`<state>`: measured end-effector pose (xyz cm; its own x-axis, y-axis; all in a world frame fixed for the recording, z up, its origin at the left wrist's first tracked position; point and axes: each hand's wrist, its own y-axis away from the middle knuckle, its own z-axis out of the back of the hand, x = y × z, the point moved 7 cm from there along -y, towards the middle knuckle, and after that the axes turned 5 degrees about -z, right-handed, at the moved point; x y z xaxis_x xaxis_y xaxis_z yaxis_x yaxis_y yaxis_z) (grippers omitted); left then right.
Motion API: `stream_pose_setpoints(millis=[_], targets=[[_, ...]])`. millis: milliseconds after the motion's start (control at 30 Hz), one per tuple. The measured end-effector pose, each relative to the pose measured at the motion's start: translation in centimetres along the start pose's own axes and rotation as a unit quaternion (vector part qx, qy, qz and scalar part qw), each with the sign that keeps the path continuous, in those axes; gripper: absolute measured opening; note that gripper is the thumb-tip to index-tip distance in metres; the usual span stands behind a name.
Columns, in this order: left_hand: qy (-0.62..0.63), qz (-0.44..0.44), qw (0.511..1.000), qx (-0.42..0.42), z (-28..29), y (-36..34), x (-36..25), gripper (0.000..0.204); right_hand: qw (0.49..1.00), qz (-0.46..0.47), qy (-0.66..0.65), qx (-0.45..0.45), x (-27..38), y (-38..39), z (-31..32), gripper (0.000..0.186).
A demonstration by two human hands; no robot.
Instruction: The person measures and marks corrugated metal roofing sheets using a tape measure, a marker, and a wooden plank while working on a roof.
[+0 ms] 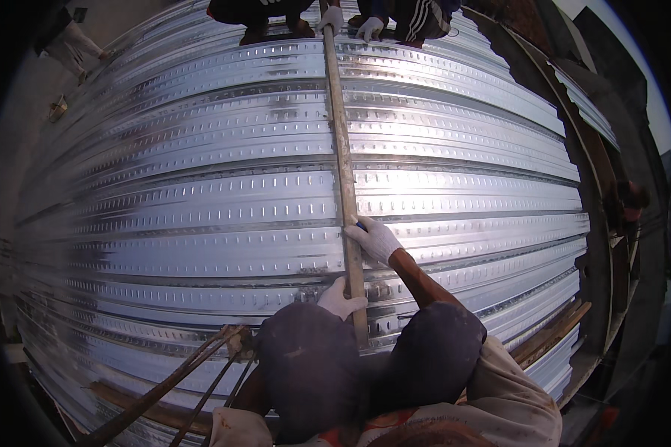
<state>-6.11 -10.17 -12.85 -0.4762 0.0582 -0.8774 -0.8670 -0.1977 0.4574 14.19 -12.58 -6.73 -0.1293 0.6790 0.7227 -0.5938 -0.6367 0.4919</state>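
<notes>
A long, narrow wooden batten [343, 156] lies across the ribbed metal decking sheets [201, 194], running away from me. My left hand [338, 300], in a white glove, grips the batten near its near end, with the fingers laid across it. Farther up, my right hand [376, 241], also gloved, is closed at the batten's right edge around a small blue item [361, 225], perhaps a pen or marker; most of it is hidden by the fingers. At the far end, another person's gloved hand [331, 19] holds the batten.
Another gloved hand [370, 29] rests on the decking by a crouching person in striped trousers [423, 22]. Rusty bars [168, 384] stand at my lower left. A plank [552, 335] lies at the lower right. The decking ends in a stepped edge beside a beam [585, 160].
</notes>
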Motion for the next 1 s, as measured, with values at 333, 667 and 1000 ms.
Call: stream_pose_setpoints(millis=[333, 667, 1000], targets=[[0.054, 0.003, 0.998, 0.011, 0.0, 0.2, 0.0, 0.084, 0.999, 0.010, 0.033, -0.015, -1.0, -0.5, 0.1, 0.062], [0.049, -0.018, 0.999, 0.004, 0.2, 0.6, -1.4, 0.085, 0.999, 0.016, 0.040, -0.006, -0.9, -0.7, 0.3, 0.065], [0.042, -0.033, 0.999, -0.005, 0.2, 0.4, -1.0, 0.085, 0.999, 0.010, 0.048, -0.003, -0.4, -0.4, 0.3, 0.063]])
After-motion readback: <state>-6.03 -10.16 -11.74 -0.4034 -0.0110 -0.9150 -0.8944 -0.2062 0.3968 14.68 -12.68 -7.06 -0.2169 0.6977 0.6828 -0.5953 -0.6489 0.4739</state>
